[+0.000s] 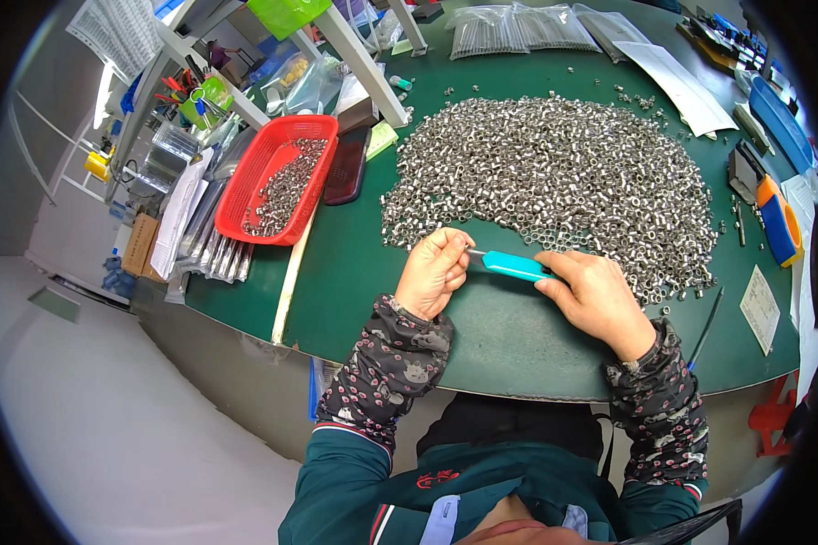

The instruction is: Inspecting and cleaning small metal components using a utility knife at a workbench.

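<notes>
My right hand (pixel 595 295) is closed round the back end of a teal utility knife (pixel 516 265), its metal tip pointing left. Up against that tip, my left hand (pixel 434 271) is closed in a pinch, thumb against the curled fingers. What it pinches is small and mostly covered by the fingertips, so I cannot make it out. Just beyond both hands spreads a wide heap of small silvery metal rings (pixel 554 163), with its near edge close to the knife. Both hands are above the green tabletop (pixel 509 336).
A red plastic basket (pixel 229 204) partly filled with rings stands at the left, beside a dark phone-like case (pixel 346 168). Bagged parts (pixel 523 32) lie at the back. On the right are an orange-and-blue tape dispenser (pixel 780 222), a pen (pixel 707 329) and a paper tag (pixel 760 309).
</notes>
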